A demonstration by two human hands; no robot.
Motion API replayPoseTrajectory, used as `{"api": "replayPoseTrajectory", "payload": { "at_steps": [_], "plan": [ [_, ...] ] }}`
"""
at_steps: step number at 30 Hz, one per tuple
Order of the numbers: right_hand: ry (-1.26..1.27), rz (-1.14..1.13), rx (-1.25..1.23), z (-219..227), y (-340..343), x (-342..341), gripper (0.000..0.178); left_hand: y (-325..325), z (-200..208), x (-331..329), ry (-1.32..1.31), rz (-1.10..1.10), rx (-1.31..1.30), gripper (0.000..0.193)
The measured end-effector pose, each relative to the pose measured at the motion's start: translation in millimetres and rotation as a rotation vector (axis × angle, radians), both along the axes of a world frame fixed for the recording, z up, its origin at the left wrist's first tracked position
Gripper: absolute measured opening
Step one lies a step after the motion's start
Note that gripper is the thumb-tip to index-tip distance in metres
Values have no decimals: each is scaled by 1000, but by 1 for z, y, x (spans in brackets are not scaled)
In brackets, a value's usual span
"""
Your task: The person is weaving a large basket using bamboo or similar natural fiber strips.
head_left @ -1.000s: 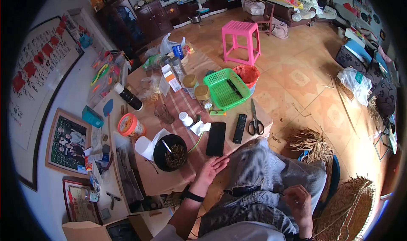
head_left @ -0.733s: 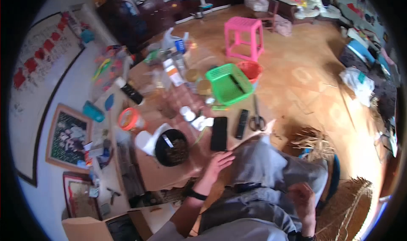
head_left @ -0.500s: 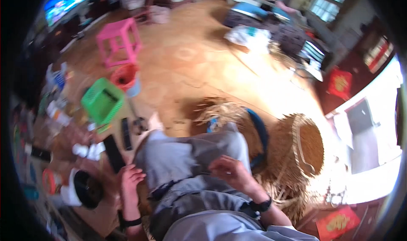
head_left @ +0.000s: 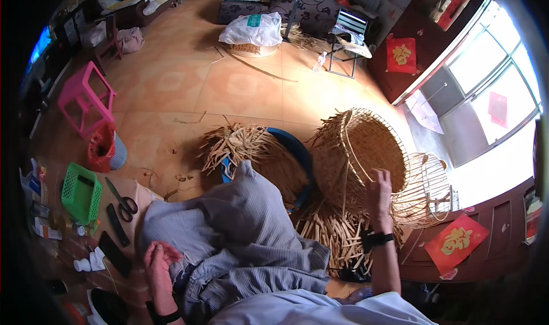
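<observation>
My right hand (head_left: 378, 196) is stretched out at the near edge of a large woven straw basket (head_left: 374, 145), which lies tipped with its round mouth toward the right. Its fingers are extended and show nothing held; whether they touch the basket, I cannot tell. Loosely bent, my left hand (head_left: 162, 256) hovers beside my lap, with no object visible in it. Dry straw strips (head_left: 243, 142) bunch over a blue hoop-like rim (head_left: 297, 153) beyond my knee. More cut strips (head_left: 329, 233) fan out below the basket. Behind it sits an open-ribbed cane basket (head_left: 426, 190).
At left are scissors (head_left: 124, 202), a black phone-like slab (head_left: 114, 255), a green plastic basket (head_left: 81, 193), a red-lined bin (head_left: 108, 148) and a pink stool (head_left: 86, 99). Ahead, a white bag (head_left: 251, 29) sits on a round container. A folding chair (head_left: 349, 42) stands far right.
My view has turned rightward. My right hand has moved from above my lap out to the large basket, while my left hand stays beside my lap.
</observation>
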State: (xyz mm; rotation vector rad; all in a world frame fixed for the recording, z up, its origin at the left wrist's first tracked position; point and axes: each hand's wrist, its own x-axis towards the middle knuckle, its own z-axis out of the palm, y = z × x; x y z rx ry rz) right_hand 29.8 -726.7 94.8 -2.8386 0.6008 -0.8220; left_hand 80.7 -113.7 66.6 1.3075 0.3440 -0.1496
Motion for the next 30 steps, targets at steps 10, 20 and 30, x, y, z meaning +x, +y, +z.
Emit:
{"api": "replayPoseTrajectory", "payload": {
  "at_steps": [10, 20, 30],
  "plan": [
    [45, -87, 686, -96, -150, -70, 15, -6, 41, 10, 85, -39, -56, 18],
    [-186, 89, 802, -137, -258, -77, 18, -66, 77, 45, 33, -157, -102, 17],
    [-261, -3, 577, 9, -216, 84, 31, -88, 70, 50, 82, -390, 94, 23]
  ]
}}
